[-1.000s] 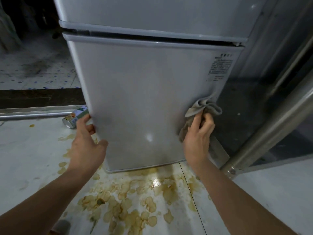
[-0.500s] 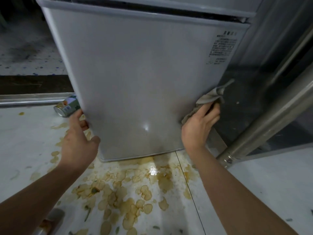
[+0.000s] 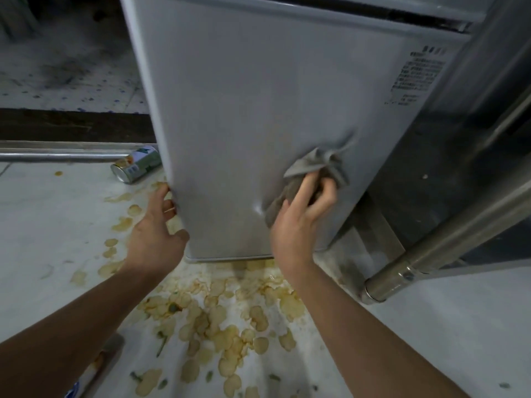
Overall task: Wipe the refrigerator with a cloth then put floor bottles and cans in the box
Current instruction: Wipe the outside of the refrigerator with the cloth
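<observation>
Gripping cloth (image 3: 313, 170) vs fridge door (image 3: 258, 110): R hand (image 3: 298, 222); L hand (image 3: 155, 239) open-fingered on door edge.

Both bare forearms reach forward and upward from the lower corners of the frame. The left hand (image 3: 156, 234) is spread, fingers straight and thumb out, fingertips braced against the refrigerator (image 3: 273, 116) door's left edge. The right hand (image 3: 301, 219) is raised slightly higher, its fingers curled round a bunched grey cloth (image 3: 313, 168), pressing it flat on the door's front.
</observation>
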